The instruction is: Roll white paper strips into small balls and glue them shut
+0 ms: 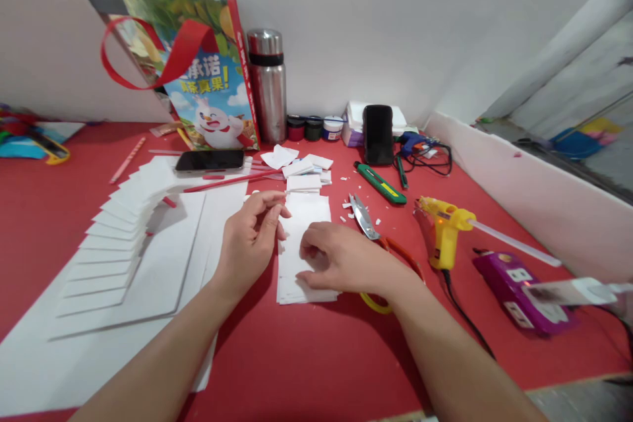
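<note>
A stack of white paper strips [301, 211] lies between my two hands. My left hand [254, 231] is at its left edge, fingers curved and a little apart, with nothing visible in them. My right hand [341, 257] rests over the lower right of the stack, thumb and curled fingers apart, holding nothing visible. Scissors [363, 216] with orange and yellow handles lie partly hidden under my right wrist. Small folded white pieces [304, 178] sit just beyond the stack. To the left, a curved staircase of white card steps [106, 247] stands on a white board [173, 277].
At the right lie a green cutter [380, 183], a yellow glue gun [445, 231] with a glue stick, and a purple power strip [519, 293]. A phone [210, 159], steel flask [270, 89], gift bag [208, 79], paint jars [314, 128] and black phone [378, 135] stand or lie behind.
</note>
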The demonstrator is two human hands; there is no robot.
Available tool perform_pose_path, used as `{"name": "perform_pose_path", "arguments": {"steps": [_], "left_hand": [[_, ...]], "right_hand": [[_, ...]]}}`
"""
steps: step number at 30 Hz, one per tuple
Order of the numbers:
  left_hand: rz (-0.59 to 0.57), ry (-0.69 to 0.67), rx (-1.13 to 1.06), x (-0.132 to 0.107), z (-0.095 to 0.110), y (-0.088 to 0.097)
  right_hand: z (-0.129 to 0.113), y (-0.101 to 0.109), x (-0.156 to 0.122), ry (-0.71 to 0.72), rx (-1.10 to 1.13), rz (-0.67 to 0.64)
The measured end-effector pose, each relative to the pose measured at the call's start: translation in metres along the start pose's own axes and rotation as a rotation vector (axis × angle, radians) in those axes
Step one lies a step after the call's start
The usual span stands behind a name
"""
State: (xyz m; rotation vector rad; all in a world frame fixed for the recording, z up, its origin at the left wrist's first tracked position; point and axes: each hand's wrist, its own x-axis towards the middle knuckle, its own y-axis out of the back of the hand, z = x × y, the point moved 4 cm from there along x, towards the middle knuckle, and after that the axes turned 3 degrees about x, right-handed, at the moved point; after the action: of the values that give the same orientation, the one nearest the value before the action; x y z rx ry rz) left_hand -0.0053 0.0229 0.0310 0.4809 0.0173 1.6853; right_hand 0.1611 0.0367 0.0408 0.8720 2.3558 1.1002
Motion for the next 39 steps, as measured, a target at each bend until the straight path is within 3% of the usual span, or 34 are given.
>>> {"name": "perform_pose_path", "arguments": {"steps": [8,11,14,17,19,21,23,26,30,36,39], "left_hand": [[0.066,-0.058,0.037,-0.002,0.006,0.004],[0.02,-0.074,0.024,-0.003,0.005,0.003],[-0.166,-0.068,0.03,-0.004,0.0,-0.005],[-0.349,-0.117,0.151,-0.006,-0.002,-0.013],[-0.374,-0.156,0.234,-0.006,-0.002,-0.015],[-0.355,-0.157,0.255,-0.005,-0.002,-0.014],[-0.33,-0.127,0.224,-0.004,-0.004,-0.014],[-0.277,-0.052,0.107,-0.002,-0.01,-0.013],[-0.159,-0.118,0.05,0.001,-0.008,-0.009],[-0.1,-0.468,0.295,0.002,0.009,-0.006],[-0.031,-0.515,0.257,0.003,0.014,-0.002]], "right_hand": [[-0.004,-0.003,0.002,0.024,-0.07,0.058],[0.008,0.006,0.002,-0.048,0.009,0.171],[0.028,0.03,-0.006,-0.187,0.049,0.49],[0.04,0.059,-0.028,-0.304,-0.047,1.014],[0.041,0.069,-0.041,-0.31,-0.069,1.283],[0.04,0.073,-0.047,-0.262,0.026,1.42],[0.04,0.073,-0.047,-0.175,0.268,1.462],[0.045,0.071,-0.039,-0.06,0.853,1.342],[0.043,0.058,-0.022,-0.139,1.493,0.92],[0.033,0.032,-0.005,-0.304,1.723,0.462],[0.035,0.024,-0.003,-0.375,1.721,0.415]]}}
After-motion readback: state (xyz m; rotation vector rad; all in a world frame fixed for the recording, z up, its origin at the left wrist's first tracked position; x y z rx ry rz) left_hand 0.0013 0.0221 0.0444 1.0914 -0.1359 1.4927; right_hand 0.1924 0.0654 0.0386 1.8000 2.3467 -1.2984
